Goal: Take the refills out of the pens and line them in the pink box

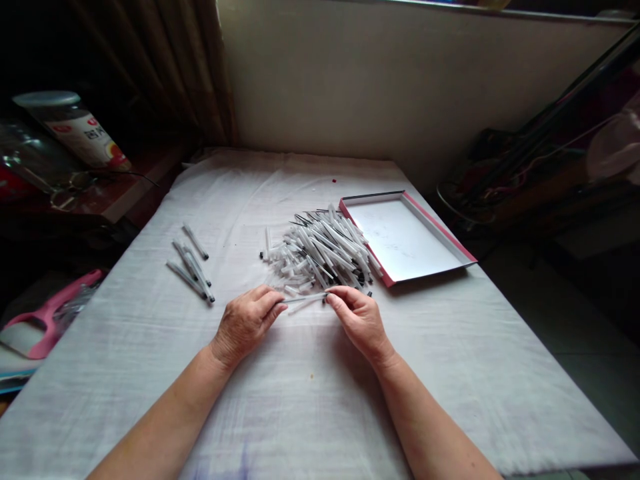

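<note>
My left hand [249, 319] and my right hand [356, 317] meet over a white cloth, each pinching one end of a thin clear pen tube [305, 299] held level between them. Just beyond my fingers lies a heap of clear pen tubes and black-tipped parts [323, 250]. A second clear tube [300, 307] lies on the cloth right under the held one. To the left, several assembled pens [193, 267] lie apart from the heap.
A shallow white tray with a red rim [425, 217] sits right of the heap. The white cloth [310, 400] covers the table up to a pale wall. A jar [75, 130] and a pink object [47, 320] lie off the left edge.
</note>
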Tool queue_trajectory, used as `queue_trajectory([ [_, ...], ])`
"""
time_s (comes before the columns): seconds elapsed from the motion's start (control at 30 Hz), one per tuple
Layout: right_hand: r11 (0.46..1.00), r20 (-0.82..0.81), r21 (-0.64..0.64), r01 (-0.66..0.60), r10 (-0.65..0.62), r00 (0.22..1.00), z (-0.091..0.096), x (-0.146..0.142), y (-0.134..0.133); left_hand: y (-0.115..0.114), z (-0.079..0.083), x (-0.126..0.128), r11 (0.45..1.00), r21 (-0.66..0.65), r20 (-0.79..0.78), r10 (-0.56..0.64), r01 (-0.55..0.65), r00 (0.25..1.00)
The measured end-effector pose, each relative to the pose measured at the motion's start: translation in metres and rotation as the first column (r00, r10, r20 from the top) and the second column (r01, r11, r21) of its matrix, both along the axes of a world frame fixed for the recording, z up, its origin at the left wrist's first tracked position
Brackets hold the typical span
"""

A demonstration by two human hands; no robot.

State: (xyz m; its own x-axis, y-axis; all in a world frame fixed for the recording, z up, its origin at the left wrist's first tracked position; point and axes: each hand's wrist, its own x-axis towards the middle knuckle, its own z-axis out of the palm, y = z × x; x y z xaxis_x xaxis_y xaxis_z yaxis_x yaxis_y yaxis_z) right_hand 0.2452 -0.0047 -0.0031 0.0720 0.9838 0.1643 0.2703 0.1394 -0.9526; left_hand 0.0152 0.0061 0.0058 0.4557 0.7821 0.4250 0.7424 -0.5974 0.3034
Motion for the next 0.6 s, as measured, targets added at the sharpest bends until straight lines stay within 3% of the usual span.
queue_trajectory([
  [0.13, 1.0, 0.011, -0.003, 0.01, -0.01, 1.0, 0.0003, -0.0003, 0.0, 0.0005, -0.0017, -0.0016, 0.998, -0.06, 0.019, -0.016, 0.017, 1.0],
  [0.37, 0.999, -0.009, -0.017, 0.032, -0.032, 0.999, 0.0018, -0.0011, 0.0006, 0.0003, -0.0017, -0.002, 0.998, -0.057, 0.002, 0.017, -0.017, 1.0],
  [0.6, 1.0, 0.001, -0.022, 0.019, -0.019, 1.0, -0.0023, -0.003, -0.0002, 0.0005, -0.0042, -0.0037, 0.991, -0.133, 0.05, -0.026, 0.032, 0.998],
])
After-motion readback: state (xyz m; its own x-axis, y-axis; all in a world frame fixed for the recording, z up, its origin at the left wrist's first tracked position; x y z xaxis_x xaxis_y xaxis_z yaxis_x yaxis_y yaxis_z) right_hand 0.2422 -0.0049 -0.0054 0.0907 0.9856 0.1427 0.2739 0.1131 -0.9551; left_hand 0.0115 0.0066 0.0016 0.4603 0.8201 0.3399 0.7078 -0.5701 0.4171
